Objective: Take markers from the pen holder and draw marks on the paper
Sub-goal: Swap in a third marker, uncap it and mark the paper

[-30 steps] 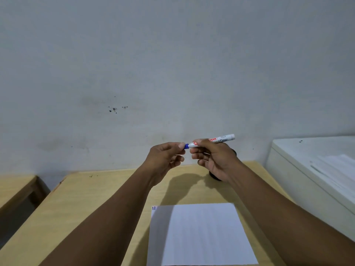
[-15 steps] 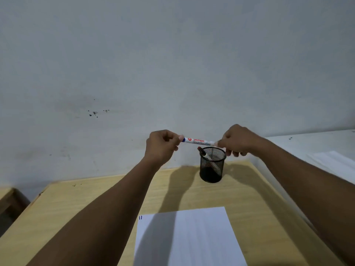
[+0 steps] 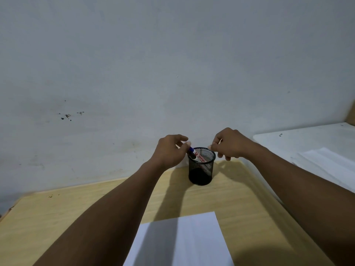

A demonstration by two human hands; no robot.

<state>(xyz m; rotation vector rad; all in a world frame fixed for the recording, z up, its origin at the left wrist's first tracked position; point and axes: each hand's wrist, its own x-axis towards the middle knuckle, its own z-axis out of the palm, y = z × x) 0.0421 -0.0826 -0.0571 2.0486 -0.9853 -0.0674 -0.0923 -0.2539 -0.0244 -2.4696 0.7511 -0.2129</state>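
There are two hands: the left hand and the right hand. One marker sits under the left fingertips. One mesh pen holder stands below both sets of fingers. One paper lies well nearer than the fingers.

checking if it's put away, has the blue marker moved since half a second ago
Yes. The blue marker was level above the pen holder; now it slants down inside the rim, its cap end at the left hand.

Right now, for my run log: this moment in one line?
left hand: lowering blue-capped marker into pen holder | right hand: empty above rim | paper: on table
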